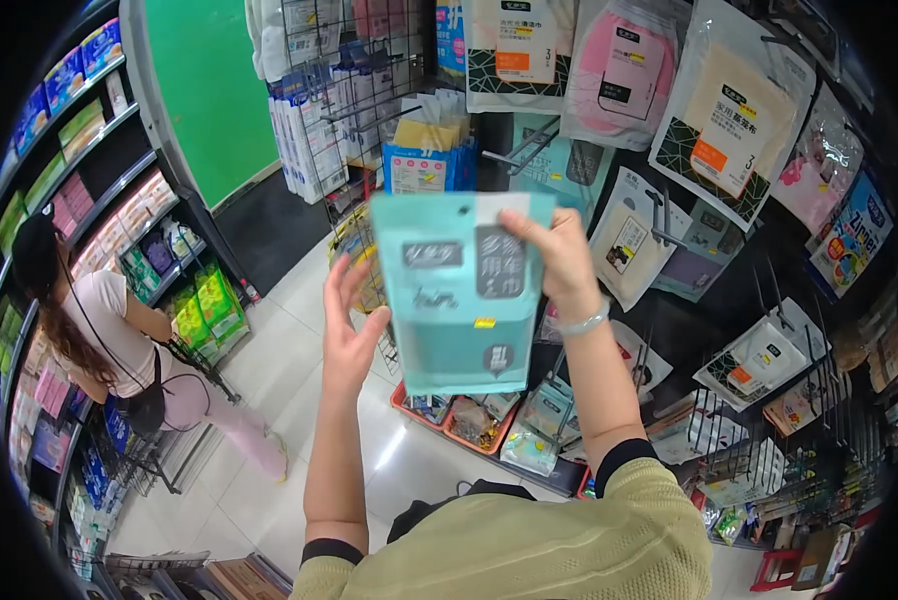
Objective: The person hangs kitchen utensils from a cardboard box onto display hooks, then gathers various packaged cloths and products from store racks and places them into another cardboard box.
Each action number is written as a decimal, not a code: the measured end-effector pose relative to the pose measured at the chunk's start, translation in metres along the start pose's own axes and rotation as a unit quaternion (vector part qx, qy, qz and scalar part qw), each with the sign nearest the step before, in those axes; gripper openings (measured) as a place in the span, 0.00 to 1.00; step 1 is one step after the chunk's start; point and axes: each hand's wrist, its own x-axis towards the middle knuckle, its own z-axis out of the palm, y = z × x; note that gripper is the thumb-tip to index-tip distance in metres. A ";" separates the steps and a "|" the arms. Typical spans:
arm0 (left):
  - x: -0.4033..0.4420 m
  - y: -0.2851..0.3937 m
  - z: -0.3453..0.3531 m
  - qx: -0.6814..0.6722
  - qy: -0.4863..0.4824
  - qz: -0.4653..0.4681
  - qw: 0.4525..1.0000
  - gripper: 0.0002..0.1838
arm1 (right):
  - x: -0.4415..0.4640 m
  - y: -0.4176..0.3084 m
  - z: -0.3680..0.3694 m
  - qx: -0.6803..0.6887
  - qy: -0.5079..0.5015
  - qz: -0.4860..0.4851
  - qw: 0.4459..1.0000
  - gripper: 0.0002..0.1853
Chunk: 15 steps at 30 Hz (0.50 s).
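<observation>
Upright in front of me is a teal cloth packet (459, 340) with Chinese print, a small yellow price sticker and a punched hole at its top. My right hand (567, 262) grips its upper right edge, thumb on the front and the other fingers partly hidden. Beside the packet's left edge, my left hand (352, 325) is open with fingers apart; I cannot tell whether the fingertips touch it. Behind the packet, another teal packet (574, 170) hangs near a metal display hook (524, 150).
Packaged cloths (724, 130) hang on the dark display wall to the right. Red-orange bins (479, 425) stand low behind the packet. At left, a person (119, 310) stands with a cart by the stocked shelves (119, 130). Pale tiled floor (299, 400) lies between.
</observation>
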 end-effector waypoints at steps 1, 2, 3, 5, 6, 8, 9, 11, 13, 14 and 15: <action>0.009 0.004 0.004 0.000 -0.002 0.022 1.000 0.31 | -0.003 0.006 0.006 0.001 -0.027 0.004 1.000 0.08; 0.015 0.007 0.007 0.001 -0.005 0.045 0.999 0.34 | -0.006 0.010 0.013 0.006 -0.056 0.016 0.998 0.08; 0.018 0.009 0.005 -0.044 -0.014 0.005 0.999 0.34 | -0.008 0.014 0.019 0.011 -0.085 0.028 0.996 0.08; 0.020 0.012 -0.010 -0.131 -0.033 -0.078 0.988 0.35 | -0.008 0.027 0.028 0.017 -0.130 0.047 0.990 0.09; 0.016 0.008 -0.018 -0.155 -0.012 -0.100 0.983 0.27 | -0.007 0.036 0.034 0.014 -0.135 0.055 0.989 0.08; 0.007 -0.005 -0.037 -0.105 0.039 -0.109 0.988 0.19 | -0.002 0.050 0.038 -0.011 -0.182 0.064 0.981 0.13; 0.002 -0.005 -0.042 -0.080 0.067 -0.115 0.988 0.16 | 0.003 0.056 0.039 -0.006 -0.216 0.032 0.976 0.17; -0.010 -0.001 -0.046 -0.039 0.124 -0.101 0.986 0.09 | 0.023 0.066 0.041 0.001 -0.288 -0.029 0.957 0.27; -0.025 0.004 -0.053 0.033 0.162 -0.097 0.981 0.06 | 0.054 0.083 0.034 -0.006 -0.241 -0.058 0.969 0.42; -0.034 0.004 -0.061 0.084 0.169 -0.101 0.977 0.06 | 0.071 0.093 0.029 -0.014 -0.148 -0.074 0.986 0.40; -0.042 0.005 -0.067 0.135 0.176 -0.105 0.970 0.05 | 0.097 0.107 0.021 -0.052 -0.046 -0.061 0.996 0.37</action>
